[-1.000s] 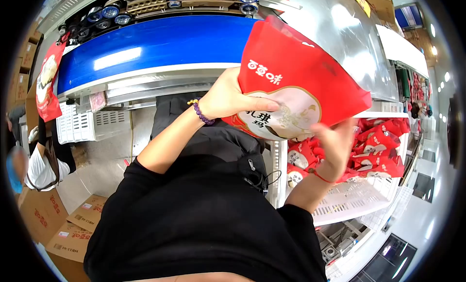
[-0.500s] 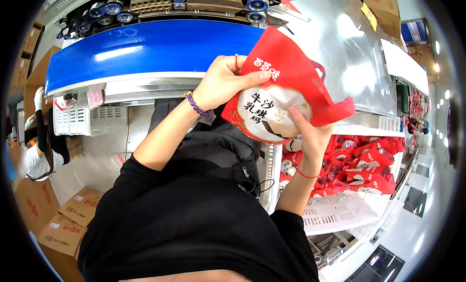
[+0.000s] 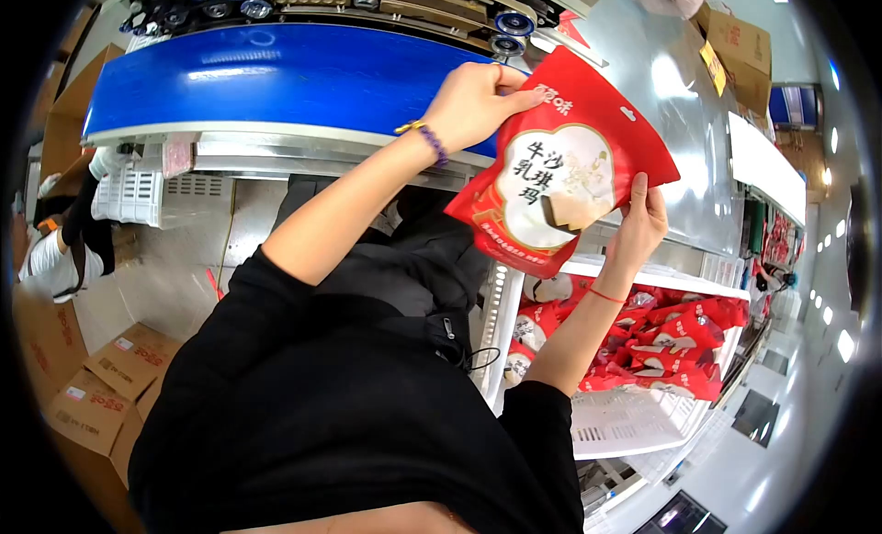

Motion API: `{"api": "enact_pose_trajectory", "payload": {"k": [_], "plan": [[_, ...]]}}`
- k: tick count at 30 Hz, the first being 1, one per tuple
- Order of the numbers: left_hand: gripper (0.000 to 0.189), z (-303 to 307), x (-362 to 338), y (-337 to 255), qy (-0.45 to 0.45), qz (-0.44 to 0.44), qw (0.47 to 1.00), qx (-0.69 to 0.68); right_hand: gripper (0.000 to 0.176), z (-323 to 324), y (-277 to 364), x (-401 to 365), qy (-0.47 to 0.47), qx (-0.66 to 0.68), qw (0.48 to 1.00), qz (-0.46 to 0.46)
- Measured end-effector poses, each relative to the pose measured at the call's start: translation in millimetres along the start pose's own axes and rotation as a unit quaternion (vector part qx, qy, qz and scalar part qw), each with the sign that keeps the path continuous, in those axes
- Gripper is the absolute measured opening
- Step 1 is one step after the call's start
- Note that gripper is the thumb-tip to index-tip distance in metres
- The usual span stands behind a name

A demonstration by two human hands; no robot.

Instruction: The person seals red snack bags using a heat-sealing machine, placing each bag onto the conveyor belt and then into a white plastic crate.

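Observation:
Both my hands hold one red snack pouch [image 3: 588, 157] with a pale printed panel, stretched out in front of me above the worktable's near edge. My left hand [image 3: 478, 102] pinches its upper left side, thumb on the printed front. At the opposite edge my right hand [image 3: 638, 226] grips with the thumb in front and the fingers partly hidden behind. The pouch's front faces me, tilted, and a small hang hole shows near its upper right edge. Below my right forearm, a white basket [image 3: 634, 424] holds several more red pouches [image 3: 675, 337].
A blue conveyor belt [image 3: 276, 84] runs across the front left, with a roller machine [image 3: 386, 6] behind it. The metal table [image 3: 680, 102] extends to the right. Cardboard boxes [image 3: 119, 378] stand at lower left, near a person [image 3: 69, 249]. Another carton [image 3: 740, 52] stands at the back right.
The pouch has been spread flatter, showing its whole front and hang hole. My right hand has shifted from its front panel to the right edge. Both hands moved rightward in view.

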State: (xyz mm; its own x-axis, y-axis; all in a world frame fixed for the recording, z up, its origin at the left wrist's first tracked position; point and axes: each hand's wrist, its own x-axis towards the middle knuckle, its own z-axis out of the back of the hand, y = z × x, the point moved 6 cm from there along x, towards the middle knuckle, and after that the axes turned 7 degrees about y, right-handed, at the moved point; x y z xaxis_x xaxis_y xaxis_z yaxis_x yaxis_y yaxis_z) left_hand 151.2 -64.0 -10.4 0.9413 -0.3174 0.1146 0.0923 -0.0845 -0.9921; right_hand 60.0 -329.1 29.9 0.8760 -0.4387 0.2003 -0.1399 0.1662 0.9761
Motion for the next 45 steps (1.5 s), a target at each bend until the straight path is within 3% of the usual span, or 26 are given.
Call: {"api": "enact_pose_trajectory", "payload": {"k": [2,3,6,9,13,18,20,23,25,26,27,28,29,30,33,34,35,37,38,39,41,42,43,44,45], "plan": [[0.031,-6,15,13,-0.011,0.048,0.998,-0.037,0.023,-1,-3,18,0.011,-0.012,1.000,-0.020],[0.027,-10,22,21,-0.002,0.102,0.985,-0.140,0.024,-3,-5,26,0.012,-0.024,0.999,-0.039],[0.022,-13,38,36,-0.023,0.144,0.973,-0.180,0.023,-2,-22,58,0.025,-0.005,0.998,-0.053],[0.034,9,54,44,-0.099,0.099,0.990,0.011,0.031,-18,-31,78,0.060,0.001,0.997,-0.041],[0.035,42,48,40,-0.147,0.111,0.982,0.030,0.030,-55,-28,84,0.099,0.001,0.995,-0.029],[0.036,82,17,25,-0.140,0.149,0.979,-0.017,0.033,-99,-22,74,0.133,-0.005,0.987,-0.093],[0.039,113,-1,13,-0.121,0.122,0.978,0.116,0.035,-121,-24,69,0.145,-0.012,0.984,-0.104],[0.030,134,-59,-53,-0.270,-0.072,0.898,0.339,0.031,-144,-29,63,0.160,-0.006,0.980,-0.121],[0.032,96,-93,-110,-0.123,-0.083,0.989,0.024,0.028,-149,-28,52,0.213,-0.025,0.969,-0.120],[0.041,75,-102,-124,-0.002,-0.102,0.992,-0.071,0.027,-145,-20,44,0.221,-0.003,0.971,-0.095],[0.056,41,-122,-143,0.090,-0.063,0.963,-0.245,0.027,-137,-12,34,0.222,0.014,0.973,-0.068],[0.067,7,-140,-157,0.244,-0.153,0.860,-0.421,0.026,-122,-9,27,0.219,0.035,0.974,-0.050],[0.068,-15,-148,-187,0.405,-0.113,0.844,-0.333,0.025,-101,-5,21,0.212,0.053,0.975,-0.028],[0.068,-38,-160,-186,0.441,-0.106,0.822,-0.344,0.026,-76,5,11,0.175,0.036,0.984,-0.022],[0.061,-95,-207,-194,0.513,-0.196,0.520,-0.654,0.024,39,20,-14,0.001,-0.036,0.999,0.009],[0.056,-105,-205,-201,0.514,-0.165,0.499,-0.678,0.021,85,23,-25,-0.070,-0.061,0.995,0.034],[0.056,-106,-196,-203,0.524,-0.155,0.486,-0.682,0.019,131,26,-40,-0.152,-0.100,0.982,0.047],[0.047,-118,-188,-203,0.648,-0.096,0.472,-0.591,0.017,213,38,-77,-0.291,-0.158,0.938,0.099],[0.031,-122,-186,-206,0.627,-0.052,0.483,-0.608,0.021,260,40,-97,-0.347,-0.238,0.901,0.102],[0.031,-129,-205,-207,0.625,-0.048,0.486,-0.610,0.025,299,42,-114,-0.395,-0.313,0.858,0.104],[0.055,-138,-227,-199,0.426,-0.011,0.433,-0.794,0.037,335,55,-140,-0.468,-0.382,0.792,0.092],[0.047,-140,-202,-207,0.474,-0.119,0.492,-0.720,0.042,360,57,-144,-0.480,-0.466,0.741,0.063],[0.047,-134,-192,-206,0.470,-0.120,0.500,-0.718,0.048,380,54,-147,-0.487,-0.544,0.682,0.035],[0.035,-134,-188,-200,0.506,-0.032,0.540,-0.672,0.048,386,52,-147,-0.480,-0.543,0.689,0.034],[0.027,-135,-188,-191,0.534,0.056,0.572,-0.620,0.050,377,60,-147,-0.471,-0.691,0.547,0.047]]}}
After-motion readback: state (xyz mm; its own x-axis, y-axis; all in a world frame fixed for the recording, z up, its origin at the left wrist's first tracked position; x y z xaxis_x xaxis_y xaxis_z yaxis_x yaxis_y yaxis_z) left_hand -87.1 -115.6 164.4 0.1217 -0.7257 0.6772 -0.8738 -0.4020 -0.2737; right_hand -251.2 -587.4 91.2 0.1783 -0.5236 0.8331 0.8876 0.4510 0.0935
